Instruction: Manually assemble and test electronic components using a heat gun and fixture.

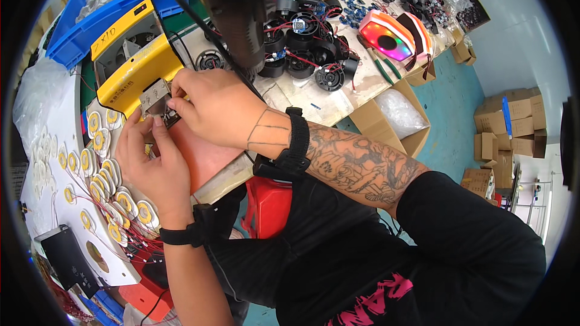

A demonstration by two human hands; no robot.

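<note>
Both hands, left (151, 163) and right (208, 108), pinch a small metal part (154, 95) at the yellow housing (136, 63) (fingers closed on it), best held steady and square

A glossy yellow plastic housing (140, 63) carries a dull grey metal plate (154, 95).

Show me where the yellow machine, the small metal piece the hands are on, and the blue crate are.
yellow machine (130, 63), head view, on its yellow front housing.
small metal piece (154, 95), head view, on its grey face between the fingertips.
blue crate (90, 21), head view, on its near side wall.
</note>
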